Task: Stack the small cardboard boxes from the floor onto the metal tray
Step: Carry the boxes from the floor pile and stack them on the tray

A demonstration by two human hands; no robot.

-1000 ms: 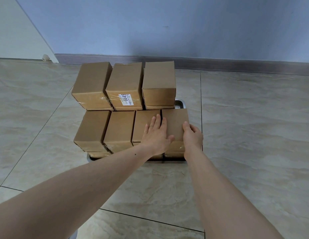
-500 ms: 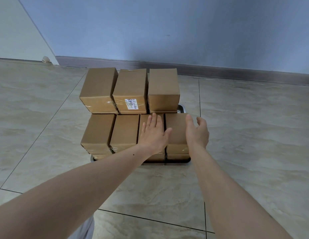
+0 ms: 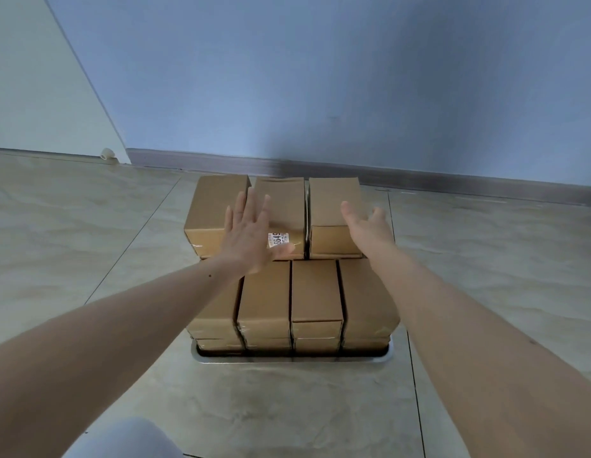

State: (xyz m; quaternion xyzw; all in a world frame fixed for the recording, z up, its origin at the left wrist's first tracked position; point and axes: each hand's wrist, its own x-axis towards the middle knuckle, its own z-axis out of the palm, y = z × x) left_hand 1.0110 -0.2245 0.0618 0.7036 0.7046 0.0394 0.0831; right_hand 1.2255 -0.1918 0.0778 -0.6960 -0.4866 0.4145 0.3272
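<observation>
On tiled floor by blue wall: metal tray [image 3: 292, 359], packed with small cardboard boxes [image 3: 315, 292], near row of four two layers deep, far row of three stacked higher. Left hand [image 3: 251, 238] flat, fingers spread, holding nothing, in front of labelled box [image 3: 280, 213]. Right hand [image 3: 366, 228] open, fingers loose, empty, by far right box [image 3: 330, 200]; contact unclear.

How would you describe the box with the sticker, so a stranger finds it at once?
Look at the metal tray on the tiled floor, loaded with cardboard boxes. In the taller back row of three, take the middle box, partly behind the open left hand. Only it has a white printed label on its front face.
</observation>
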